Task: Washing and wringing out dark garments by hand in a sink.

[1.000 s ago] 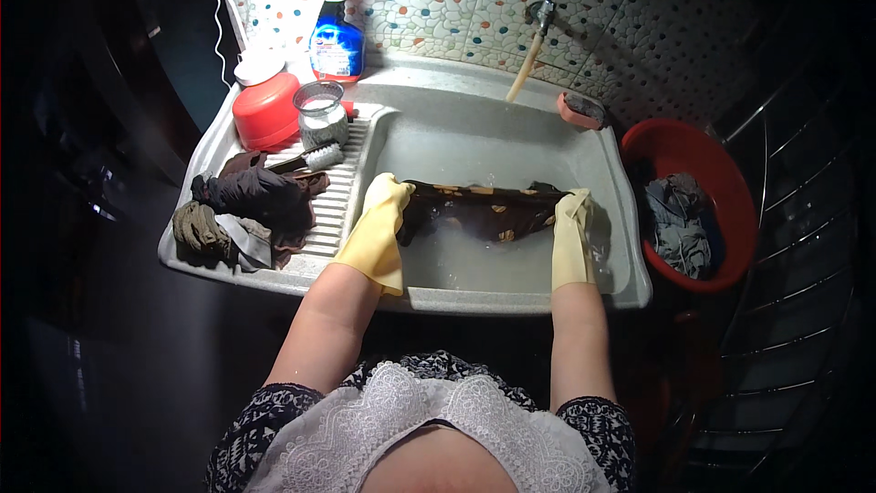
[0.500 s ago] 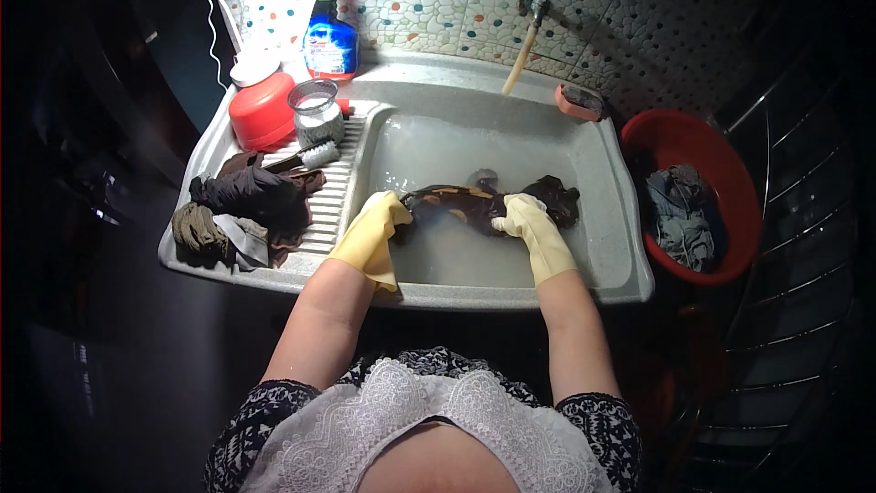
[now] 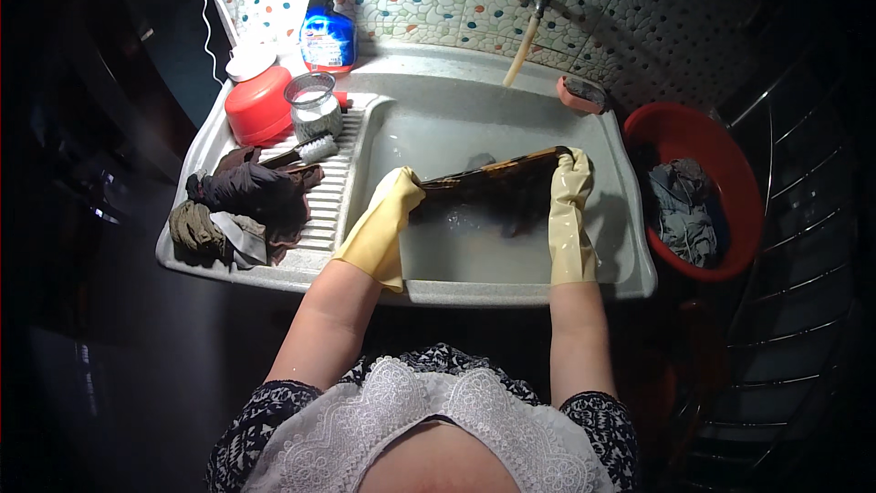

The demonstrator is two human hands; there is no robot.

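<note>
A dark wet garment (image 3: 493, 181) with an orange-brown band along its upper edge is stretched between my hands over the grey sink (image 3: 474, 291). Its lower part hangs into cloudy water (image 3: 484, 260). My left hand (image 3: 401, 190), in a yellow rubber glove, is closed on the garment's left end. At the other end, my right hand (image 3: 571, 172), gloved the same way, grips the upper corner and is held a little farther from me. The gloves hide the exact pinch of the fingers.
On the ribbed left ledge lie dark clothes (image 3: 246, 196), a scrub brush (image 3: 315, 150), a glass jar (image 3: 316, 114), a red basin (image 3: 258, 110) and a spray bottle (image 3: 328, 36). A tap with hose (image 3: 522, 50), a pink soap dish (image 3: 575, 99) and a red tub (image 3: 748, 219) of clothes stand farther right.
The garment has been lifted partly out of the water and pulled taut. My right hand moved right and away from me; my left hand rose slightly.
</note>
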